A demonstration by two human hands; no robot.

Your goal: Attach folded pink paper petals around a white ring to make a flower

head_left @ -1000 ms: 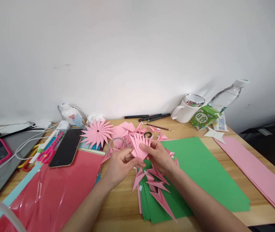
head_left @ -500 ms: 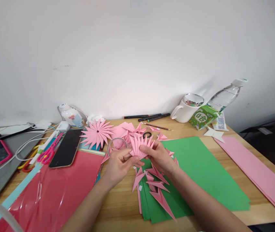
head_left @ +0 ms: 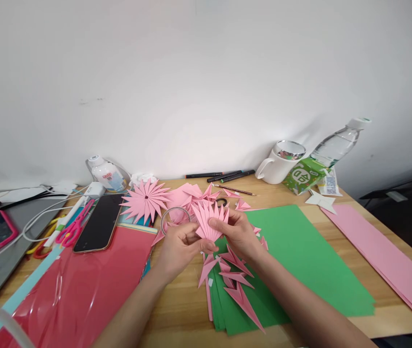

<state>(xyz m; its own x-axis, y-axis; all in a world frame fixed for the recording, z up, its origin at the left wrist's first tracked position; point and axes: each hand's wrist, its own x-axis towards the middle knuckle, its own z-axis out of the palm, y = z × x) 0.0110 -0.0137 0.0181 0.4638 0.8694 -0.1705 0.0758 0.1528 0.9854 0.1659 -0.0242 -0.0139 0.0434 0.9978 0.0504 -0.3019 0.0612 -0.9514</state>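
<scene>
I see right hand [head_left: 240, 234], grip clamped on pink pleated paper fan [head_left: 206, 220] above wooden counter [head_left: 177, 302]; left hand [head_left: 180, 247] at lower-left edge, closure unclear. Step seems fan-shaping; next move calls for steady pinch.

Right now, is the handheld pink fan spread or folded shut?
Spread: the pink fan in the right hand shows its points splayed apart along the top, pleats narrowing toward the bottom.
</scene>
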